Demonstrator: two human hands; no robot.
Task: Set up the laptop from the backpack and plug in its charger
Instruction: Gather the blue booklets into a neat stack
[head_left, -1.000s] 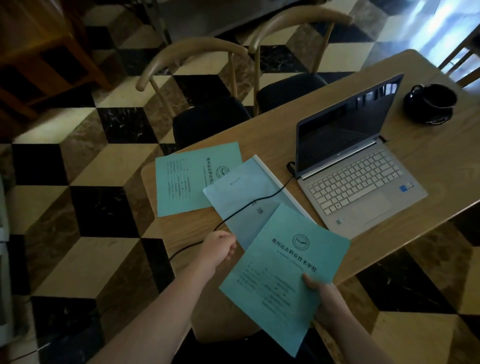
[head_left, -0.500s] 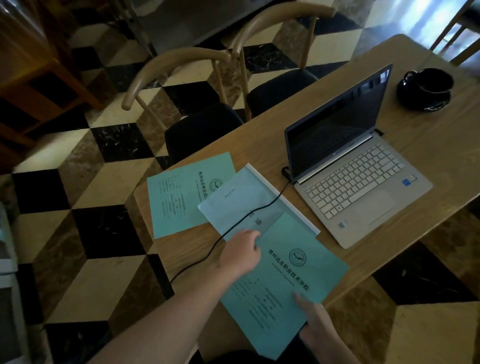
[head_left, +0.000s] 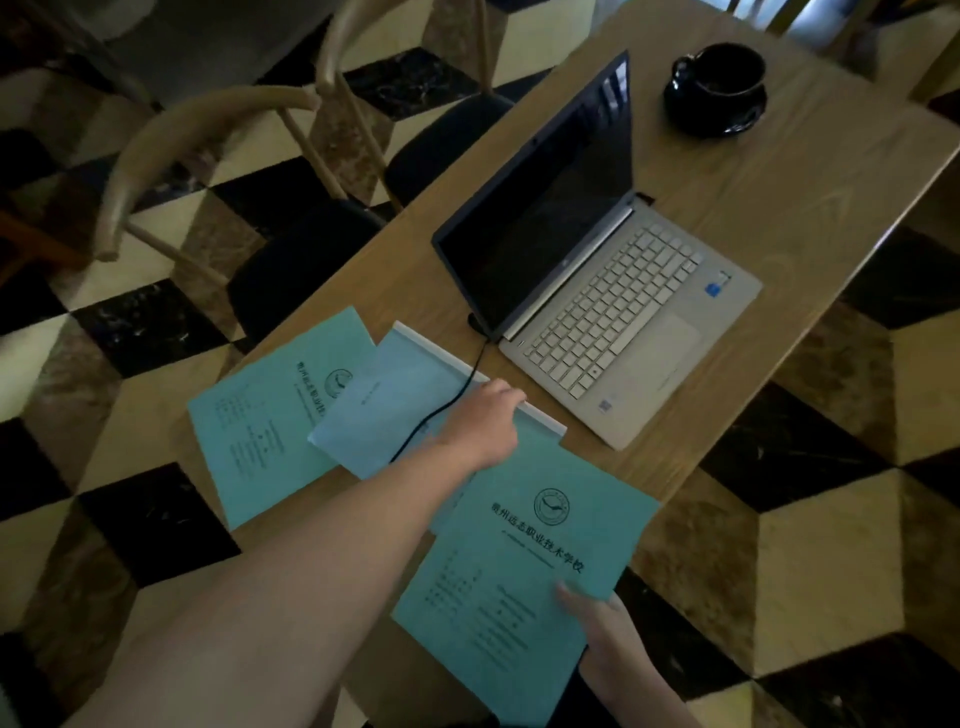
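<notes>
The silver laptop (head_left: 628, 306) stands open with a dark screen on the wooden table (head_left: 810, 171). Its black charger cable (head_left: 467, 379) leaves the laptop's left side, crosses a pale blue folder (head_left: 384, 410) and disappears under my left forearm. My left hand (head_left: 485, 426) lies over that folder, fingertips at its white spine; whether the fingers grip anything is hidden. My right hand (head_left: 597, 618) pinches the near edge of a teal booklet (head_left: 524, 566), thumb on top. No backpack is in view.
A second teal booklet (head_left: 260, 421) lies at the table's left end, partly under the folder. A black cup on a saucer (head_left: 719, 85) stands behind the laptop. Two wooden chairs (head_left: 218, 171) stand at the table's far side on the checkered floor.
My left hand has moved forward from the table's near edge onto the pale blue folder, up to its white spine. The right hand keeps holding the teal booklet. The view has shifted closer.
</notes>
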